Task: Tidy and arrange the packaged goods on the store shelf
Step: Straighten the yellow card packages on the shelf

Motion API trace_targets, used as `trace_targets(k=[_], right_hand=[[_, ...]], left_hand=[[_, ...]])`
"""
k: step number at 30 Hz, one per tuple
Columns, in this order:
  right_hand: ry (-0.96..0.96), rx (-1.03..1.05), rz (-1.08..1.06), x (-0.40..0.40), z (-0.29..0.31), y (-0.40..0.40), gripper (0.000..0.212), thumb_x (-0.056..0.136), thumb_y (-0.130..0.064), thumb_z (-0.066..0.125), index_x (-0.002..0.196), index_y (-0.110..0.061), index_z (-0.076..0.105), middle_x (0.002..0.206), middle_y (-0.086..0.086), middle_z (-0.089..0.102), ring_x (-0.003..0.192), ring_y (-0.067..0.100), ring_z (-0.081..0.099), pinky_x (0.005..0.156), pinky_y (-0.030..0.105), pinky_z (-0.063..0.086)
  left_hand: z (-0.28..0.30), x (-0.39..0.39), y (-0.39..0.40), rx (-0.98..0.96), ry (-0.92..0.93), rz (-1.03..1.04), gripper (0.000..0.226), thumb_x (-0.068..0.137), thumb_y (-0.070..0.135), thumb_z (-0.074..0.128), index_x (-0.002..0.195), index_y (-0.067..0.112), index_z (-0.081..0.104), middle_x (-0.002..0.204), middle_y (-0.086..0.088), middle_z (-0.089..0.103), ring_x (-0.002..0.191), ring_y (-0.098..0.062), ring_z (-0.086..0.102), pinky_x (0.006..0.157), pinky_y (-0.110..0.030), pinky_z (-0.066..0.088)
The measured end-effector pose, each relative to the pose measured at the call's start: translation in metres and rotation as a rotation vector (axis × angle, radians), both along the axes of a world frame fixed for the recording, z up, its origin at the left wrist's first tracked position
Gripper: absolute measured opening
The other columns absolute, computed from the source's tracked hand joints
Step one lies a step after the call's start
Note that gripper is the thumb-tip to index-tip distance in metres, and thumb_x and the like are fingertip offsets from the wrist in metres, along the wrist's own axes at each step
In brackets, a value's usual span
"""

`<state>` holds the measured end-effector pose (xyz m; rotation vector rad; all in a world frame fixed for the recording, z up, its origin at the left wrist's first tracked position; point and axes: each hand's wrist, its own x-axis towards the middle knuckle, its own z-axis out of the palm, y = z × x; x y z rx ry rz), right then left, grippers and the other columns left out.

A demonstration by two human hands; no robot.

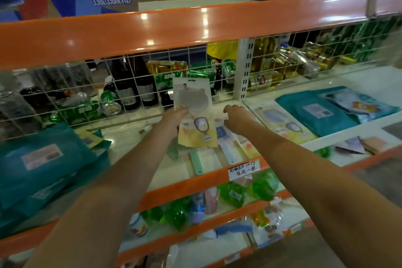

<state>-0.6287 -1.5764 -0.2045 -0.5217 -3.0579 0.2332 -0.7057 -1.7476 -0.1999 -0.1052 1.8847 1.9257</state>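
Note:
My left hand (171, 120) holds a flat yellow-and-white package (195, 113) upright above the white shelf (130, 143), its top edge near the wire mesh back. My right hand (236, 118) reaches down beside it with curled fingers onto a pile of similar flat packets (230, 143) lying on the shelf; whether it grips one is hidden. More of the same yellow packages (285, 124) lie flat to the right, past the shelf divider.
Teal bagged goods lie at left (43, 159) and right (315, 113). Behind the wire mesh (134, 85) stand dark bottles and green cans. An orange beam (174, 26) runs overhead. Lower shelves hold green pouches (232, 193). A handwritten price tag (242, 169) hangs on the shelf edge.

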Motion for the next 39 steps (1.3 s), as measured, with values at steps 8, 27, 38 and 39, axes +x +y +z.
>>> trace_targets(k=[8, 27, 38, 39], right_hand=[[0.005, -0.018, -0.033, 0.016, -0.002, 0.060, 0.039, 0.096, -0.018, 0.046, 0.135, -0.013, 0.042, 0.137, 0.011, 0.047, 0.125, 0.030, 0.045, 0.099, 0.040, 0.041], [0.061, -0.293, -0.044, 0.032, 0.010, 0.174, 0.038, 0.099, -0.023, 0.042, 0.135, -0.010, 0.045, 0.133, 0.014, 0.054, 0.118, 0.031, 0.052, 0.088, 0.033, 0.044], [0.196, -1.022, -0.243, 0.013, 0.005, 0.165, 0.035, 0.099, -0.021, 0.044, 0.125, 0.001, 0.052, 0.123, 0.020, 0.057, 0.114, 0.035, 0.055, 0.100, 0.049, 0.047], [0.209, -1.075, -0.256, 0.011, 0.004, 0.165, 0.034, 0.099, -0.020, 0.045, 0.124, 0.000, 0.053, 0.118, 0.019, 0.059, 0.112, 0.034, 0.056, 0.100, 0.048, 0.047]], left_hand=[[-0.004, 0.013, 0.068, 0.022, 0.023, -0.070, 0.032, 0.094, 0.005, 0.054, 0.125, 0.002, 0.055, 0.076, -0.009, 0.059, 0.063, -0.021, 0.058, 0.058, -0.029, 0.049], [-0.011, 0.056, 0.186, 0.009, 0.023, -0.033, 0.038, 0.091, 0.008, 0.059, 0.128, 0.001, 0.052, 0.111, -0.019, 0.060, 0.095, -0.030, 0.061, 0.090, -0.042, 0.049], [-0.004, 0.060, 0.186, -0.005, 0.081, -0.170, 0.038, 0.092, 0.001, 0.055, 0.130, 0.000, 0.050, 0.099, -0.014, 0.065, 0.085, -0.026, 0.064, 0.083, -0.037, 0.051], [-0.003, 0.058, 0.184, -0.022, 0.099, -0.182, 0.038, 0.093, 0.000, 0.054, 0.130, -0.001, 0.050, 0.101, -0.015, 0.064, 0.085, -0.026, 0.063, 0.084, -0.035, 0.051]])
